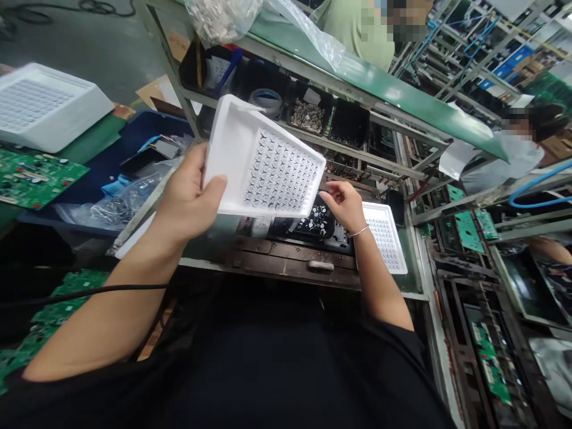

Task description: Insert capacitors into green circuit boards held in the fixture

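My left hand [190, 193] grips a white plastic tray [232, 128] by its near left end, thumb on top. The tray is tilted up, and rows of small dark three-armed shapes show across its gridded part. Close to the tray's right end is my right hand [346, 205], its fingers curled in toward the thumb; whatever they pinch is too small to make out. Below that hand sits a black bin [328, 229] with many small shiny round pieces [313, 223]. Partly behind my right forearm, another white tray [397, 253] with rows of round cells lies on the bench.
A brown fixture [286, 265] edges the bench. Behind it, a shelf holds a tape roll [266, 100] and a bin of small metal parts [307, 116]. At left are stacked white trays [49, 107], green circuit boards [40, 176] and a blue crate [147, 122]. Other people sit beyond.
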The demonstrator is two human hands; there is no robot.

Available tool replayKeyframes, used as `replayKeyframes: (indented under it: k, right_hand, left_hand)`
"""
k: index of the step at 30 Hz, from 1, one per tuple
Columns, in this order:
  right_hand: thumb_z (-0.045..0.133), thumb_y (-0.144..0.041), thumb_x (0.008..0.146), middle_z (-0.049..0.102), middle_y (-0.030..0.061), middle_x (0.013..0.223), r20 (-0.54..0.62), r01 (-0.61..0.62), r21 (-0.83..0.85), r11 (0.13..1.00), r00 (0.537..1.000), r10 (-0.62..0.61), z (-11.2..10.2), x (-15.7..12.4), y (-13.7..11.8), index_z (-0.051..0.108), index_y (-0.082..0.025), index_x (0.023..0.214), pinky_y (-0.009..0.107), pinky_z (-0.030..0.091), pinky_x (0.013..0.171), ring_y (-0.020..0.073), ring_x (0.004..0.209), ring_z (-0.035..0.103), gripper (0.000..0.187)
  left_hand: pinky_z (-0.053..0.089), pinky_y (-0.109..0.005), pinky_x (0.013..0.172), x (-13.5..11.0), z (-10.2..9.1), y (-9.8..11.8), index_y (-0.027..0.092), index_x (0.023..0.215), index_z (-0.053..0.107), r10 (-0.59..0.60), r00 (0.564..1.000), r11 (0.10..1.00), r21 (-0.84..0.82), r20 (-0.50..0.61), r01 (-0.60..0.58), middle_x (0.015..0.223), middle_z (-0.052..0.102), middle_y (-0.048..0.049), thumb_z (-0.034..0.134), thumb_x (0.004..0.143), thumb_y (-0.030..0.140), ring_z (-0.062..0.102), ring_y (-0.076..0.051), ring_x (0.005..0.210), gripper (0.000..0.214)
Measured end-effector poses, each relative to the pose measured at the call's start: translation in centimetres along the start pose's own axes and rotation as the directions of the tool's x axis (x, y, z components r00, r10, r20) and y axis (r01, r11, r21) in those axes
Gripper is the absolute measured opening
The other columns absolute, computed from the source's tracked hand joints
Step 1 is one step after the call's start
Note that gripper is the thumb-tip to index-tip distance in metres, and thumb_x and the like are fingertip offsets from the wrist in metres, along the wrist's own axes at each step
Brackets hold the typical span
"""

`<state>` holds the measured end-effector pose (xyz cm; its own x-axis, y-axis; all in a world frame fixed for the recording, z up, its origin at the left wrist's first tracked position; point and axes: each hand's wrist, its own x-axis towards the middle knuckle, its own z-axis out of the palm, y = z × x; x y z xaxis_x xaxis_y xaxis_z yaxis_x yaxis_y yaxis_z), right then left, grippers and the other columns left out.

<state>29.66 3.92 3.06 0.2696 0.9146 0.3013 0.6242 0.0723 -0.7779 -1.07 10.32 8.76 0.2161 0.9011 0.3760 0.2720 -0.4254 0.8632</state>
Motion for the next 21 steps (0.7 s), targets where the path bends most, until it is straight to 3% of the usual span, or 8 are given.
replayKeyframes:
  k: [2, 4, 7, 9, 12, 15, 18, 21]
  right_hand:
    - [0.066, -0.058, 0.076, 0.064, 0.005, 0.097, 0.008, -0.111, 0.299, 0.948, 0.993, 0.114, -0.1, 0.0, -0.5, 0.064, -0.023, 0.106, 0.036, 0.051, 0.079, 0.0189, 0.084, 0.06, 0.046]
    - [0.053, -0.075, 0.076, 0.065, 0.0065, 0.107, 0.101, -0.206, 0.588, 0.782, 0.978, 0.182, -0.1, -0.8, -1.4, 0.062, -0.024, 0.112, 0.04, 0.051, 0.086, 0.0229, 0.101, 0.061, 0.063]
    - [0.04, -0.089, 0.068, 0.061, 0.0076, 0.123, 0.143, -0.204, 0.835, 0.511, 0.977, 0.157, 0.3, -3.5, -2.8, 0.058, -0.028, 0.121, 0.048, 0.043, 0.101, 0.0275, 0.123, 0.051, 0.084]
    - [0.044, -0.094, 0.058, 0.056, 0.0064, 0.131, 0.103, -0.15, 0.886, 0.439, 0.986, 0.13, 1.0, -5.7, -3.4, 0.055, -0.031, 0.126, 0.05, 0.038, 0.107, 0.0283, 0.13, 0.045, 0.092]
    - [0.046, -0.098, 0.046, 0.054, 0.0082, 0.134, 0.024, -0.083, 0.861, 0.502, 0.992, 0.124, 1.8, -8.1, -3.9, 0.051, -0.032, 0.131, 0.051, 0.035, 0.109, 0.0304, 0.134, 0.041, 0.108]
    - [0.02, -0.103, 0.051, 0.057, 0.0111, 0.129, -0.048, -0.091, 0.788, 0.609, 0.977, 0.208, 1.6, -9.1, -4.9, 0.051, -0.028, 0.132, 0.054, 0.035, 0.107, 0.0319, 0.134, 0.04, 0.114]
    - [-0.002, -0.097, 0.058, 0.061, 0.0079, 0.125, -0.075, -0.184, 0.736, 0.652, 0.934, 0.348, 0.4, -9.7, -6.3, 0.052, -0.032, 0.132, 0.054, 0.037, 0.106, 0.0311, 0.133, 0.043, 0.112]
    - [0.004, -0.098, 0.056, 0.061, 0.0043, 0.126, -0.088, -0.268, 0.737, 0.621, 0.872, 0.481, -0.8, -10.3, -7.4, 0.052, -0.039, 0.13, 0.052, 0.035, 0.109, 0.0313, 0.134, 0.042, 0.106]
  left_hand:
    - [0.048, -0.04, 0.099, 0.3, 0.3, 0.2, 0.017, 0.123, 0.06, -0.093, 0.995, 0.982, -0.168, -0.026, 0.087, 0.109, 0.069, -0.003, 0.061, 0.077, 0.018, 0.062, -0.022, 0.099, 0.046]
    - [0.05, -0.041, 0.096, 0.2, 1.2, 0.6, 0.016, 0.116, 0.063, -0.256, 0.967, 0.884, -0.407, -0.013, 0.229, 0.102, 0.071, -0.0037, 0.064, 0.071, 0.017, 0.064, -0.023, 0.096, 0.045]
    - [0.055, -0.044, 0.089, -1.1, 3.7, 2.0, 0.012, 0.106, 0.065, -0.551, 0.83, 0.578, -0.679, 0.084, 0.452, 0.091, 0.073, -0.0076, 0.064, 0.064, 0.014, 0.067, -0.028, 0.094, 0.042]
    - [0.056, -0.043, 0.087, -2.9, 6.1, 3.5, 0.011, 0.105, 0.065, -0.66, 0.734, 0.397, -0.754, 0.161, 0.523, 0.093, 0.073, -0.0097, 0.065, 0.063, 0.013, 0.067, -0.03, 0.098, 0.042]
    - [0.056, -0.039, 0.092, -6.7, 9.8, 6.3, 0.018, 0.117, 0.06, -0.634, 0.709, 0.193, -0.825, 0.309, 0.532, 0.111, 0.07, -0.0084, 0.068, 0.069, 0.016, 0.064, -0.028, 0.11, 0.048]
    - [0.053, -0.036, 0.099, -10.8, 12.7, 8.8, 0.028, 0.131, 0.05, -0.55, 0.704, 0.043, -0.826, 0.45, 0.562, 0.129, 0.063, -0.0049, 0.072, 0.075, 0.02, 0.058, -0.025, 0.12, 0.06]
    - [0.047, -0.035, 0.107, -14.1, 14.1, 10.5, 0.031, 0.138, 0.043, -0.483, 0.661, -0.054, -0.773, 0.574, 0.632, 0.136, 0.057, -0.0044, 0.073, 0.078, 0.02, 0.053, -0.022, 0.127, 0.068]
    - [0.044, -0.036, 0.109, -15.8, 14.5, 11.4, 0.029, 0.137, 0.046, -0.418, 0.599, -0.134, -0.699, 0.683, 0.703, 0.137, 0.057, -0.0061, 0.073, 0.08, 0.02, 0.052, -0.021, 0.127, 0.064]
